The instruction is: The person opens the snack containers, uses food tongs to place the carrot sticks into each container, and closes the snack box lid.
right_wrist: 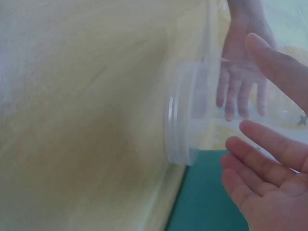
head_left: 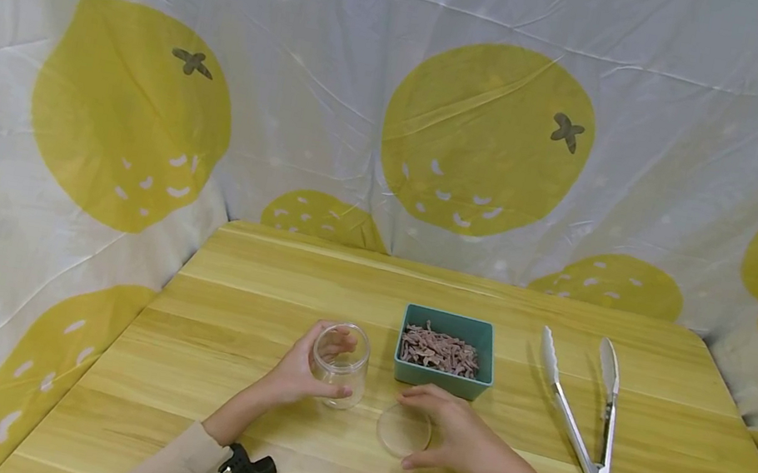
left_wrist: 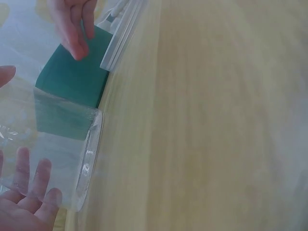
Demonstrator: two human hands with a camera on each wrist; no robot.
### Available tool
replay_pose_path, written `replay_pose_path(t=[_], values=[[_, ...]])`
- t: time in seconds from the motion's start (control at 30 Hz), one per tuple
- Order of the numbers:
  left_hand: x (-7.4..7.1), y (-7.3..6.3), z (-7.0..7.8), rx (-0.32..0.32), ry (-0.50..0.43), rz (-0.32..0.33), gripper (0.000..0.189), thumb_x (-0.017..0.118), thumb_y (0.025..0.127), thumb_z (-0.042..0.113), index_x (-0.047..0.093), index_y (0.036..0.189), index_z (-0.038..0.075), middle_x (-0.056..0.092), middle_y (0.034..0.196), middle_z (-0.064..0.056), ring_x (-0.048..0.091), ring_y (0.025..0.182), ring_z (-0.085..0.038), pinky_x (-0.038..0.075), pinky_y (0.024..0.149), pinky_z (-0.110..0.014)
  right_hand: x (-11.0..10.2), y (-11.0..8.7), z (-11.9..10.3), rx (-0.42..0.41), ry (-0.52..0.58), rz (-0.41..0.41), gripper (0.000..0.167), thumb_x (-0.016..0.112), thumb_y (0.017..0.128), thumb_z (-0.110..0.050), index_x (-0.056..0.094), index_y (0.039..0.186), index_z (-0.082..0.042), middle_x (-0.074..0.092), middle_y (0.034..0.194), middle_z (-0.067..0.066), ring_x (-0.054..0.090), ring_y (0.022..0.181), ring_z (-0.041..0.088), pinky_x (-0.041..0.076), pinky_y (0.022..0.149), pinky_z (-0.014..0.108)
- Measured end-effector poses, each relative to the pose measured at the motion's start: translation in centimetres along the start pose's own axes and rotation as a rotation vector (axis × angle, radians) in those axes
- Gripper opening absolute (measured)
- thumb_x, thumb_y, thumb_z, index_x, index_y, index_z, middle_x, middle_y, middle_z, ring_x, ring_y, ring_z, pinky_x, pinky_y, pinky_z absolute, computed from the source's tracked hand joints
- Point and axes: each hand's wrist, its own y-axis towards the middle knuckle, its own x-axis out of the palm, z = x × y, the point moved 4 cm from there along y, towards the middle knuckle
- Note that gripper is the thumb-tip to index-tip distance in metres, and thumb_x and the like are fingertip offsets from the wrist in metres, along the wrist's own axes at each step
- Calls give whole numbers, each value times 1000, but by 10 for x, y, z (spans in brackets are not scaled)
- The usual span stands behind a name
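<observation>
A clear, open-topped jar (head_left: 336, 385) stands upright on the table. My left hand (head_left: 302, 371) curves round it, fingers behind and thumb across the front; through the jar wall those fingers show in the left wrist view. Right of the jar lies a round clear lid (head_left: 403, 432), its ridged edge visible in the left wrist view. Around the lid's far and right side hovers my right hand (head_left: 464, 442), thumb and fingers spread apart with nothing held. Just beyond that hand sits a teal rectangular box (head_left: 442, 381) with brownish shredded pieces (head_left: 438, 350) inside.
Metal tongs (head_left: 574, 423) lie spread on the right of the wooden table (head_left: 249, 281), their ring end toward me. A lemon-print curtain (head_left: 312, 98) hangs behind and along both sides. Each wrist carries a small black device (head_left: 250, 467).
</observation>
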Motion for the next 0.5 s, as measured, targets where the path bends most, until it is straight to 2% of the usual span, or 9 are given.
replay_pose_path(t=[0.2, 0.3, 0.5], values=[[0, 0, 0, -4, 4, -1, 80, 87, 72, 0, 40, 137, -3, 54, 134, -27, 49, 128, -45, 34, 112, -57, -17, -13, -3, 58, 90, 19, 62, 83, 81, -36, 62, 131, -4, 60, 133, 6, 54, 124, 27, 45, 103, 49], [0, 0, 0, -6, 5, 0, 79, 86, 72, 0, 40, 137, -3, 54, 134, -26, 50, 128, -44, 33, 112, -58, -26, -20, -3, 78, 97, 46, 60, 81, 83, -40, 63, 130, -7, 61, 132, 3, 54, 124, 27, 45, 103, 50], [0, 0, 0, -7, 7, 4, 79, 86, 71, -2, 41, 135, -3, 54, 134, -27, 50, 128, -44, 33, 112, -57, -46, -31, 0, 87, 152, 127, 48, 76, 90, -33, 63, 131, -13, 63, 130, 3, 57, 122, 28, 47, 102, 49]])
